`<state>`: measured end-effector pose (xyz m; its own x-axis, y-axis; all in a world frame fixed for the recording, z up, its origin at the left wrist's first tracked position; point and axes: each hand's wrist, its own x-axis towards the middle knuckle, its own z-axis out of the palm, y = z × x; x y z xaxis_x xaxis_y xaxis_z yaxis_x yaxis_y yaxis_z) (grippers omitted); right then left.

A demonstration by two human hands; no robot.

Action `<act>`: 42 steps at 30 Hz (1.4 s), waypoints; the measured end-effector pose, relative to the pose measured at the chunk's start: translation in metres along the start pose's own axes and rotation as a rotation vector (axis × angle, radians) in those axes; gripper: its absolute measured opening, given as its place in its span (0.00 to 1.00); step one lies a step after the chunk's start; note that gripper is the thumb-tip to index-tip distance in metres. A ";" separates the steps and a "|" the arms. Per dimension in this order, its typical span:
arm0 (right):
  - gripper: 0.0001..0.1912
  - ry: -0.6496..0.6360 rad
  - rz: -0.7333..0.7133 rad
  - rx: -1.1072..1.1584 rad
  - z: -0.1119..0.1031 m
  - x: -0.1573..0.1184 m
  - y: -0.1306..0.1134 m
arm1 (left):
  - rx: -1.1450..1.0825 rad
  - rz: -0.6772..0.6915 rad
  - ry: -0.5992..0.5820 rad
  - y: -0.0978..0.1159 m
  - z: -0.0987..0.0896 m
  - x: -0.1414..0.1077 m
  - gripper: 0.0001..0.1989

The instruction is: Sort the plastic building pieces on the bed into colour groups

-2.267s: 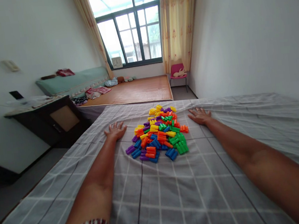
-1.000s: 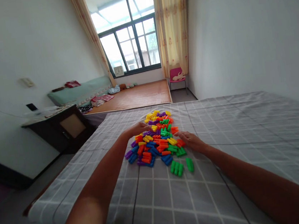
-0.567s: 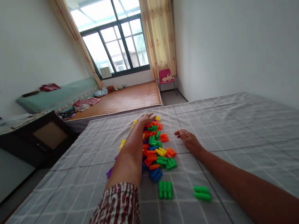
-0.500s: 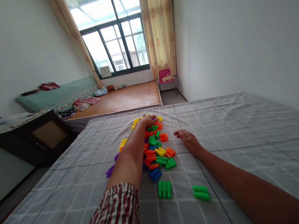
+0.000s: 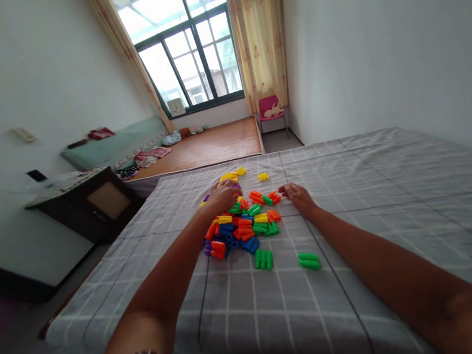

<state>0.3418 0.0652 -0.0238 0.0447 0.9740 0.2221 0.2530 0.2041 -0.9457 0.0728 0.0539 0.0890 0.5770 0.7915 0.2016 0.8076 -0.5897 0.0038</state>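
Note:
A heap of colourful plastic building blocks [image 5: 244,230], shaped like short joined tubes, lies on the grey checked cloth [image 5: 243,312]. My left hand [image 5: 223,194] reaches over the far left part of the heap, palm down with fingers spread, touching purple and green pieces; its underside is hidden. To the right of the heap, my right hand [image 5: 298,195] rests low over the cloth with its fingers apart and nothing in them. Its fingertips are close to an orange block [image 5: 274,197]. A yellow block [image 5: 264,176] lies apart, beyond both hands.
A green block [image 5: 263,259] and another green pair [image 5: 309,260] lie nearer to me. Past the table stand a bed with a brown mat [image 5: 223,141] and a pink chair [image 5: 269,105]. A dark cabinet [image 5: 105,206] is at the left, a white wall [image 5: 374,42] at the right.
My left hand has drawn back and left over the heap. Orange and green pieces now lie by my right hand, and a yellow one stands apart. The camera view has shifted.

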 end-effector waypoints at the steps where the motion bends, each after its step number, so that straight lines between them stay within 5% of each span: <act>1: 0.19 0.008 0.009 0.044 -0.001 0.001 0.001 | -0.019 0.030 0.059 0.026 0.000 -0.008 0.13; 5: 0.19 0.020 0.048 0.215 -0.005 0.004 0.005 | -0.184 0.484 -0.087 0.135 0.022 -0.029 0.19; 8: 0.19 0.026 0.071 0.295 -0.009 0.005 0.007 | -0.177 0.606 -0.182 0.168 0.040 -0.032 0.21; 10: 0.19 0.019 0.075 0.321 -0.010 0.005 0.008 | -0.125 0.521 -0.183 0.157 0.045 -0.029 0.20; 17: 0.16 -0.033 0.083 0.262 -0.008 0.009 0.006 | 0.054 0.107 -0.027 0.066 0.039 -0.016 0.13; 24: 0.17 -0.048 0.070 0.208 -0.008 0.008 0.008 | 0.183 -0.302 0.115 0.015 0.033 -0.010 0.13; 27: 0.17 -0.024 0.067 0.170 -0.005 0.009 0.008 | 0.191 -0.395 0.159 0.018 0.029 -0.003 0.14; 32: 0.18 -0.015 0.050 0.036 0.000 0.012 0.008 | 0.147 -0.027 0.012 0.074 0.048 0.013 0.20; 35: 0.16 -0.101 -0.042 -0.081 -0.002 0.009 0.007 | 0.160 0.000 -0.096 0.095 0.059 0.018 0.22; 42: 0.13 -0.242 -0.157 -0.214 -0.006 -0.002 -0.003 | 0.221 -0.144 -0.156 0.063 0.028 -0.014 0.12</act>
<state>0.3467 0.0623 -0.0195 -0.2343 0.9327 0.2741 0.4368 0.3529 -0.8275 0.1192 0.0106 0.0589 0.4529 0.8894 0.0615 0.8794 -0.4343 -0.1948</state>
